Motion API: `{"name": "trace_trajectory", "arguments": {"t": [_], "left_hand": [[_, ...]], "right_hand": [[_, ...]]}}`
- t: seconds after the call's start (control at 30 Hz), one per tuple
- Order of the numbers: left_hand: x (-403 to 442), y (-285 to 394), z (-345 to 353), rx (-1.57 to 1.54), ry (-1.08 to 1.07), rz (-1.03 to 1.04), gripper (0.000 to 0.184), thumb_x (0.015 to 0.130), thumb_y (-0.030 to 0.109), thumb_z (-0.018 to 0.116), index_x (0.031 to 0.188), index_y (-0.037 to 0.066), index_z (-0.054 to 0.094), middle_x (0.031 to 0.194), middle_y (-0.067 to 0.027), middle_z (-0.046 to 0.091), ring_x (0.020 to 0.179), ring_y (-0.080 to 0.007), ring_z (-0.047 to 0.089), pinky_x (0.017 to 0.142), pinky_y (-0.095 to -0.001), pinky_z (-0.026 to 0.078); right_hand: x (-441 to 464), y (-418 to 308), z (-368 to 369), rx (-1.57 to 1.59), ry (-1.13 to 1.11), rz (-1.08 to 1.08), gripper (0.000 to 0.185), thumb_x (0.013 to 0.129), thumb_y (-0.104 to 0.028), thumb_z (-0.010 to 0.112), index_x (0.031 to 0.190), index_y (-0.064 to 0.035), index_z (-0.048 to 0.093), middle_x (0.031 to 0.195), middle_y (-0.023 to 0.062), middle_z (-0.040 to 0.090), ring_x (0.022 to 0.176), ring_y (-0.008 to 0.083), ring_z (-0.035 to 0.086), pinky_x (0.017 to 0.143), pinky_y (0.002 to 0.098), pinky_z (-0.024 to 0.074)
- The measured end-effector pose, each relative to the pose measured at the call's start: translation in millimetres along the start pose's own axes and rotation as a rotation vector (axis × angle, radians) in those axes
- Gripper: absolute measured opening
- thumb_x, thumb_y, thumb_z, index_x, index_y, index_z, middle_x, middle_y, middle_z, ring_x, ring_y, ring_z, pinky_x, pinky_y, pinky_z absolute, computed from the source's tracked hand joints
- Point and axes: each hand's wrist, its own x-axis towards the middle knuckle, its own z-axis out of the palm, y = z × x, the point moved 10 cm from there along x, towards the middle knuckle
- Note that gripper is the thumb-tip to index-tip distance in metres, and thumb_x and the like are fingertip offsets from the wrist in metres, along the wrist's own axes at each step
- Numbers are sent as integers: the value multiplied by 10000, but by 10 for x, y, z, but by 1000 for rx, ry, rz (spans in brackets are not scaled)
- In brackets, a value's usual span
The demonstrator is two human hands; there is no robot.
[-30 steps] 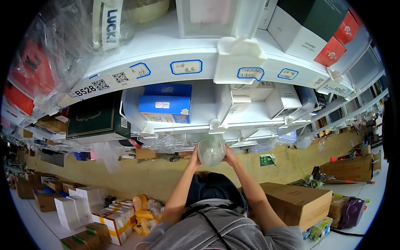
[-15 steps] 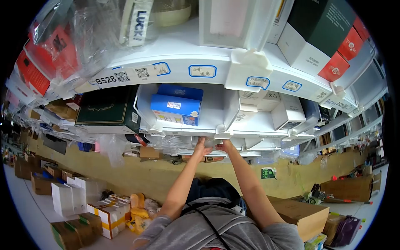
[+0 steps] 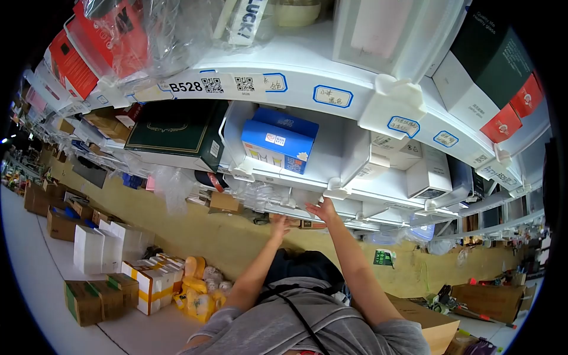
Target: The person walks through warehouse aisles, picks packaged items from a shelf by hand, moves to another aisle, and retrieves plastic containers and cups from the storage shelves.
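My left hand (image 3: 281, 224) is below the lower shelf's front edge, fingers stretched out, with nothing visible in it. Close beside the shelf edge, my right hand (image 3: 323, 210) has its fingers spread just beneath a white shelf clip (image 3: 336, 189). Whether its fingertips touch the shelf is hard to make out. Above my hands, a blue box (image 3: 280, 142) stands in a shelf compartment. To its left lies a dark green box (image 3: 176, 133), and to its right are several white boxes (image 3: 427, 171). Clear plastic wrapping (image 3: 260, 194) sits on the level below.
An upper shelf labelled B528 (image 3: 186, 87) carries red boxes (image 3: 115, 35) and a clear bin (image 3: 393, 29). Behind me on the floor are white boxes (image 3: 97, 248), yellow bags (image 3: 198, 302) and a large carton (image 3: 426, 319).
My left hand has drawn down and away from the shelf edge, apart from my right hand. My right hand stays near the edge with its fingers spread. The view has shifted, moving the shelves rightward.
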Motion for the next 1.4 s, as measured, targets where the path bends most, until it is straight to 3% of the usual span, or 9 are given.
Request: {"name": "trace_trajectory", "arguments": {"t": [0.13,0.27,0.33,0.53,0.67,0.83,1.03,1.33,1.4], "left_hand": [[-73,503,-676,-283,380,261,697,694,291,611,1233,88,218,1078,-97,449,912,-223,500,754,-453,383],[-19,850,-721,-277,547,253,639,621,313,677,1125,49,386,985,-120,507,918,-249,492,783,-411,373],[319,1064,-1077,170,843,584,480,559,309,715,891,12,537,858,-146,550,826,-284,510,720,-360,395],[-23,1727,-662,559,660,541,293,571,231,652,586,-16,494,673,-157,539,622,-294,494,571,-372,392],[-334,1894,-566,609,741,610,226,619,175,594,589,-13,472,651,-152,519,596,-284,489,554,-358,391],[-1124,2161,-425,807,845,1113,143,675,104,548,723,-17,488,722,-144,495,734,-310,453,666,-376,361],[-1676,2206,-531,995,780,1112,193,660,128,579,790,7,504,850,-117,494,836,-316,421,776,-438,311],[-2272,2332,-142,1509,547,956,191,651,125,574,835,87,540,846,-46,493,926,-232,421,880,-563,200],[-2280,2278,-90,1585,491,955,194,638,121,571,828,89,548,835,-43,496,933,-229,421,884,-557,202]], "right_hand": [[-17,35,-173,-12,212,-38,536,833,-385,329,1256,-114,140,1228,177,224,983,379,434,807,518,362],[-130,206,-426,-90,294,-53,576,829,-452,310,1227,-53,191,1188,189,310,934,340,474,757,477,394],[-245,308,-470,-127,284,-47,569,827,-459,310,1191,-27,245,1109,190,398,892,321,498,718,435,416],[-521,454,-580,-246,283,-13,529,827,-445,317,1135,-17,342,1032,174,457,844,273,524,694,400,434],[-661,459,-486,-501,179,-73,399,824,-335,364,1057,-19,432,956,136,517,766,240,551,643,351,459],[-849,589,-55,-806,125,-48,324,800,-298,427,951,-26,515,851,98,573,660,174,568,580,278,452],[-961,544,1002,-1343,-162,-519,225,794,-186,476,900,5,526,728,106,573,625,166,554,565,270,434],[-1439,427,1982,-1369,-393,-871,312,713,-115,587,992,-19,485,903,112,522,634,151,520,547,252,430],[-1506,584,2034,-1397,-503,-766,346,707,-158,600,1009,-37,481,836,110,534,608,170,524,538,269,425]]}}
